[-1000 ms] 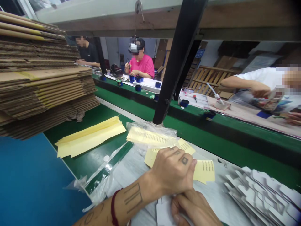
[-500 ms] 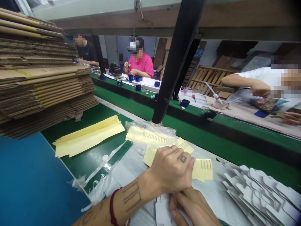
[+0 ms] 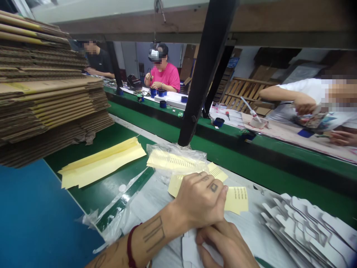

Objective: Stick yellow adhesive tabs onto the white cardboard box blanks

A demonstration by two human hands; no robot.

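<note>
The left hand (image 3: 200,201) is curled shut, knuckles up, over the pale yellow printed label sheets (image 3: 237,199) at the centre; what is pinched beneath cannot be told. The right hand (image 3: 225,243), at its 6 o'clock, is laid half open on a flat white die-cut card (image 3: 191,249), seemingly pinning it. A label could be creased or set crooked if that card is let slide.

A tall stack of flat cardboard (image 3: 50,100) stands at the left, above a blue surface (image 3: 33,219). Yellow strips (image 3: 100,163) lie on the green belt (image 3: 251,160), and a black post (image 3: 206,70) rises behind. White cutouts (image 3: 309,230) are heaped at the right. Across the belt sit a person in pink (image 3: 167,76), one in black (image 3: 102,61) and one in white (image 3: 306,100), with blue cups (image 3: 163,104) near them.
</note>
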